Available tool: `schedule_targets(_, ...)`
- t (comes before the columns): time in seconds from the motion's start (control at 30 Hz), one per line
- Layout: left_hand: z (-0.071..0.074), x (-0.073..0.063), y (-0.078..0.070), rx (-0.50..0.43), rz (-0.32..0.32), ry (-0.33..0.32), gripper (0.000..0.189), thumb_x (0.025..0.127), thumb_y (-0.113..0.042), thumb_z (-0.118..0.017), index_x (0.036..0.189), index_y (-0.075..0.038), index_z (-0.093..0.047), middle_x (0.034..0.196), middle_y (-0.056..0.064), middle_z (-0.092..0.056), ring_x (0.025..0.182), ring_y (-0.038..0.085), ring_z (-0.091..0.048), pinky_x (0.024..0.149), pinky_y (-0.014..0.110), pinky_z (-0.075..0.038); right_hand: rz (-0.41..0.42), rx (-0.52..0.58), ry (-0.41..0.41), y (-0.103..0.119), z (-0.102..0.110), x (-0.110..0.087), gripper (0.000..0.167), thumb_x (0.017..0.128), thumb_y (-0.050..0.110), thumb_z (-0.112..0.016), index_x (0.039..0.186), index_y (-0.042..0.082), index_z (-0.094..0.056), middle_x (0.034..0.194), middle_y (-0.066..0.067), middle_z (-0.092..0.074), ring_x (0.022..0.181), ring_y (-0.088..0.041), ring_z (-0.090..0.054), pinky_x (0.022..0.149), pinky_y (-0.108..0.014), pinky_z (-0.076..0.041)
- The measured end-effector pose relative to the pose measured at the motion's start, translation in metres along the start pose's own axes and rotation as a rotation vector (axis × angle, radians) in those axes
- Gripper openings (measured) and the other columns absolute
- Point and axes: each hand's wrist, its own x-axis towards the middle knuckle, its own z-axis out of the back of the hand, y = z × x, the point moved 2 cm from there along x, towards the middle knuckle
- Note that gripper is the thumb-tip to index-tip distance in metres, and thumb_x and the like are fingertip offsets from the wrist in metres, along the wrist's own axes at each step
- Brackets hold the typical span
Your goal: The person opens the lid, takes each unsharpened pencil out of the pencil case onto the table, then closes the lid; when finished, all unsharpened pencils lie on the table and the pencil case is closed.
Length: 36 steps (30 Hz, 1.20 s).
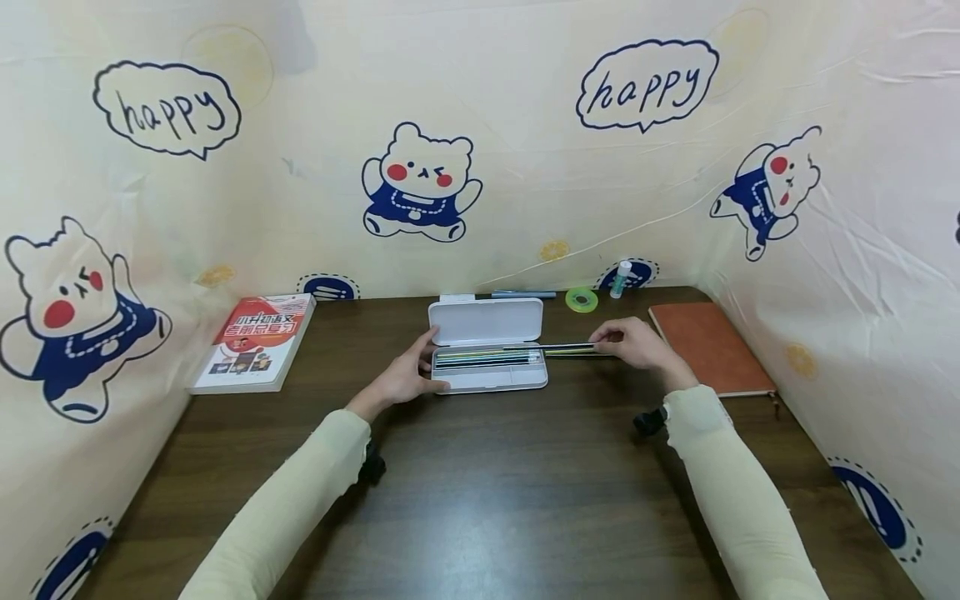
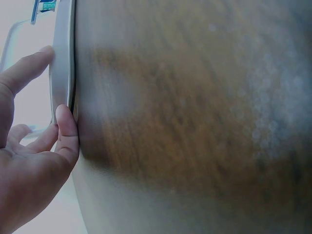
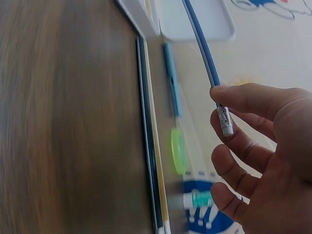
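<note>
A white pencil case [image 1: 491,381] lies with its lid [image 1: 486,321] raised, and several pencils [image 1: 480,358] rest inside. My left hand [image 1: 401,377] holds the case's left end; in the left wrist view its thumb [image 2: 31,68] presses the case's front wall [image 2: 62,73] and its other fingers touch the end. Just right of the case, my right hand [image 1: 633,342] pinches a dark blue pencil [image 3: 207,53] near its eraser end, between thumb and fingers. Below that pencil, dark and yellow pencils [image 3: 155,146] stick out past the case's right end.
A blue pen [image 1: 523,294], green tape roll [image 1: 581,300] and glue stick [image 1: 620,280] are by the back wall. A brown notebook [image 1: 708,346] lies on the right and a red-and-white book [image 1: 255,342] on the left. Patterned cloth [image 1: 525,167] covers the walls.
</note>
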Motion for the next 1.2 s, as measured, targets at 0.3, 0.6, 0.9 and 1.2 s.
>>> schedule_targets(0.3,0.000,0.000,0.000,0.008,-0.009,-0.003,0.108,0.084,-0.026,-0.082,0.162,-0.027,-0.006,0.157,0.011,-0.041,0.121,0.029,-0.052,0.105,0.047,-0.043,-0.090,-0.020,-0.016,-0.027,0.017,-0.017,0.016,0.096,0.016,-0.065,0.107,0.009,-0.075,0.098,-0.008,-0.073,0.089,-0.024,-0.057,0.078,-0.034,-0.046)
schedule_targets(0.6,0.002,0.000,-0.002,0.012,-0.001,-0.003,0.108,0.085,-0.026,-0.081,0.162,-0.028,-0.006,0.157,0.011,-0.041,0.121,0.029,-0.051,0.105,0.048,-0.042,-0.074,-0.070,-0.031,-0.045,0.026,-0.030,0.013,0.095,0.013,-0.067,0.103,0.007,-0.075,0.096,-0.010,-0.071,0.087,-0.023,-0.055,0.078,-0.034,-0.044)
schedule_targets(0.9,0.001,0.000,-0.001,0.012,0.011,0.001,0.108,0.084,-0.027,-0.082,0.162,-0.029,-0.006,0.157,0.010,-0.041,0.122,0.028,-0.050,0.106,0.048,-0.041,-0.119,-0.086,0.007,-0.056,0.024,-0.033,0.014,0.095,0.013,-0.066,0.105,0.006,-0.074,0.099,-0.010,-0.072,0.087,-0.023,-0.055,0.077,-0.033,-0.043)
schedule_targets(1.2,0.000,-0.001,0.000,0.015,0.009,-0.001,0.108,0.084,-0.027,-0.082,0.162,-0.029,-0.006,0.157,0.009,-0.042,0.121,0.028,-0.051,0.104,0.047,-0.043,-0.104,-0.131,-0.012,-0.060,0.013,-0.027,0.010,0.091,0.009,-0.069,0.097,0.007,-0.076,0.097,-0.011,-0.075,0.087,-0.024,-0.060,0.082,-0.041,-0.046)
